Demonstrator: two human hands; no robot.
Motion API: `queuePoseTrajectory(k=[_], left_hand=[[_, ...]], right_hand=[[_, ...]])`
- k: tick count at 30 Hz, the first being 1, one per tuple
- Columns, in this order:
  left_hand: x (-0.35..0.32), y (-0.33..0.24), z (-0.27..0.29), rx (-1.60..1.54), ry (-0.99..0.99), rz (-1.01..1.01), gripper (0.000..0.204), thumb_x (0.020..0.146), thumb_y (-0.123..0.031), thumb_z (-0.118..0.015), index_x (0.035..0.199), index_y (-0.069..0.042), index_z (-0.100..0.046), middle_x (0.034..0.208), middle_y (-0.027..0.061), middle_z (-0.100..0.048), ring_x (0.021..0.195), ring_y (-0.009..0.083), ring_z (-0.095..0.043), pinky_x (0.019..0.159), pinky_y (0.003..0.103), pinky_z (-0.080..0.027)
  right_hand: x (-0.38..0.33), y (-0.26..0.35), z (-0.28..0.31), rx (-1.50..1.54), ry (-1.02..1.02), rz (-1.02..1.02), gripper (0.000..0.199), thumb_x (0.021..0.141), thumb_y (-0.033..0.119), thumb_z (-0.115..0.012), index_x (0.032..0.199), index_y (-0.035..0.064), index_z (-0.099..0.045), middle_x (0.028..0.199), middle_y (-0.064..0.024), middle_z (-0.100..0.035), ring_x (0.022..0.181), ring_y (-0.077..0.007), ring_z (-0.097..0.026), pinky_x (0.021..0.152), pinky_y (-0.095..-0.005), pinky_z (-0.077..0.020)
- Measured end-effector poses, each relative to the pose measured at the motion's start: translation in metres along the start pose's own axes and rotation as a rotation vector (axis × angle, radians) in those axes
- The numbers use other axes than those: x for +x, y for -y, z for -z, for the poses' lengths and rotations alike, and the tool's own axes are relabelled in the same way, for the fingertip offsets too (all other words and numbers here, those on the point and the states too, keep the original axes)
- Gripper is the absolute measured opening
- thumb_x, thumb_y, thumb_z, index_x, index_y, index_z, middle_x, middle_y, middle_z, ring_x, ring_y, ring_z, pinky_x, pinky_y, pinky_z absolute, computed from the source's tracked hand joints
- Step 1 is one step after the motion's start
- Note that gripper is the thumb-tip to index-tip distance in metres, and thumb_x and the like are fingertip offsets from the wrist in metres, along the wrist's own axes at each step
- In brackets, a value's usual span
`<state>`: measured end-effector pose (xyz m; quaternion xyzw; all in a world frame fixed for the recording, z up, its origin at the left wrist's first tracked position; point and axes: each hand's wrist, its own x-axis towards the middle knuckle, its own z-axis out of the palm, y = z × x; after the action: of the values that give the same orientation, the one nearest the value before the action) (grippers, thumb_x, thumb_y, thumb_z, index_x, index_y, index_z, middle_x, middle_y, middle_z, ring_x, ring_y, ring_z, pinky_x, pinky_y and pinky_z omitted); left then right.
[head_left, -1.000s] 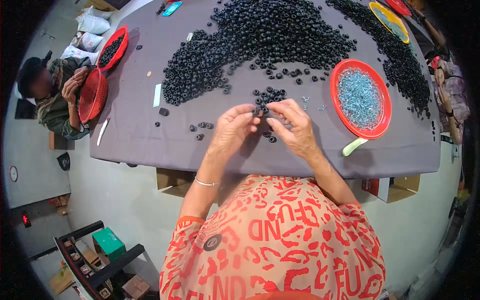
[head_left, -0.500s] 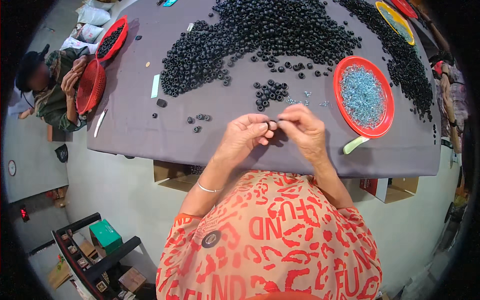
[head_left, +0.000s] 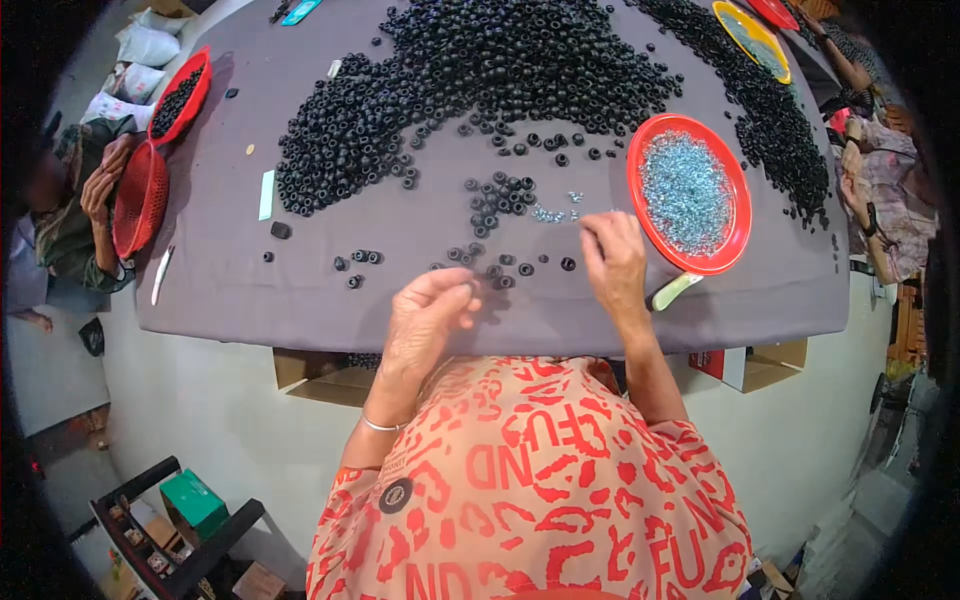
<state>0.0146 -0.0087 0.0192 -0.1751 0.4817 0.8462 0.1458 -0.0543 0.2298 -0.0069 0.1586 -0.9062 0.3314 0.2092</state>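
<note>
My left hand [head_left: 428, 318] is held over the near part of the table, thumb and fingers pinched together. What sits in the pinch is mostly hidden; a dark bit shows at the fingertips. Small black hollow round parts [head_left: 505, 270] lie loose just beyond those fingers. To the right, my right hand [head_left: 618, 262] points down at the cloth with fingers bent together, close to a few small shiny clear-blue pieces [head_left: 548, 215]. Whether it grips one cannot be seen. A small cluster of black parts [head_left: 497, 200] lies to the left of these pieces.
Beside my right hand stands a red plate [head_left: 738, 225] of shiny pieces, with a pale green handle [head_left: 675, 291] at its near edge. A big heap of black parts [head_left: 500, 70] covers the far middle. People work at both sides; red baskets [head_left: 140, 205] stand left.
My hands have parted from around a small black part. The right one has moved to the shiny pieces, the left one toward me. Loose black parts between them now show. The view has shifted.
</note>
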Motion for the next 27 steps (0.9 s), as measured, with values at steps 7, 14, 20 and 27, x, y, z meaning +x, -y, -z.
queuePoseTrajectory(k=[7,14,20,27], left_hand=[[0.001,0.005,-0.006,-0.021,0.019,0.000,0.018,0.083,-0.004,-0.061,0.101,0.000,-0.060,0.092,0.0090,-0.064,0.076,0.0133,-0.061,0.063,0.023,-0.049],[-0.001,0.004,-0.009,-0.015,0.042,-0.001,0.013,0.086,-0.002,-0.057,0.098,0.000,-0.060,0.094,0.0106,-0.063,0.075,0.0128,-0.059,0.061,0.022,-0.048],[0.007,0.006,-0.015,-0.003,0.103,-0.011,0.015,0.086,-0.003,-0.056,0.101,0.000,-0.058,0.094,0.0107,-0.062,0.075,0.0121,-0.059,0.059,0.022,-0.048],[0.025,0.004,-0.041,-0.100,0.267,0.045,0.017,0.088,-0.009,-0.058,0.101,0.000,-0.059,0.092,0.0094,-0.062,0.072,0.0110,-0.058,0.057,0.021,-0.049]], right_hand=[[0.014,-0.002,-0.013,-0.063,0.000,-0.037,0.016,0.074,0.001,-0.063,0.090,0.0036,-0.061,0.079,-0.0111,-0.053,0.074,-0.0282,-0.054,0.065,-0.0377,-0.0436],[0.007,-0.006,-0.019,-0.136,0.012,-0.007,0.016,0.073,0.001,-0.062,0.089,0.0054,-0.061,0.077,-0.0113,-0.051,0.073,-0.0299,-0.054,0.063,-0.0382,-0.0440],[0.008,0.001,-0.004,0.833,0.236,-0.638,0.010,0.080,0.001,-0.062,0.090,0.0008,-0.061,0.080,-0.0046,-0.060,0.069,-0.0132,-0.057,0.059,-0.0265,-0.0454],[0.010,0.038,0.014,1.324,0.258,-0.484,0.011,0.078,-0.004,-0.064,0.088,-0.0019,-0.062,0.087,-0.0060,-0.057,0.074,-0.0099,-0.052,0.065,-0.0217,-0.0428]])
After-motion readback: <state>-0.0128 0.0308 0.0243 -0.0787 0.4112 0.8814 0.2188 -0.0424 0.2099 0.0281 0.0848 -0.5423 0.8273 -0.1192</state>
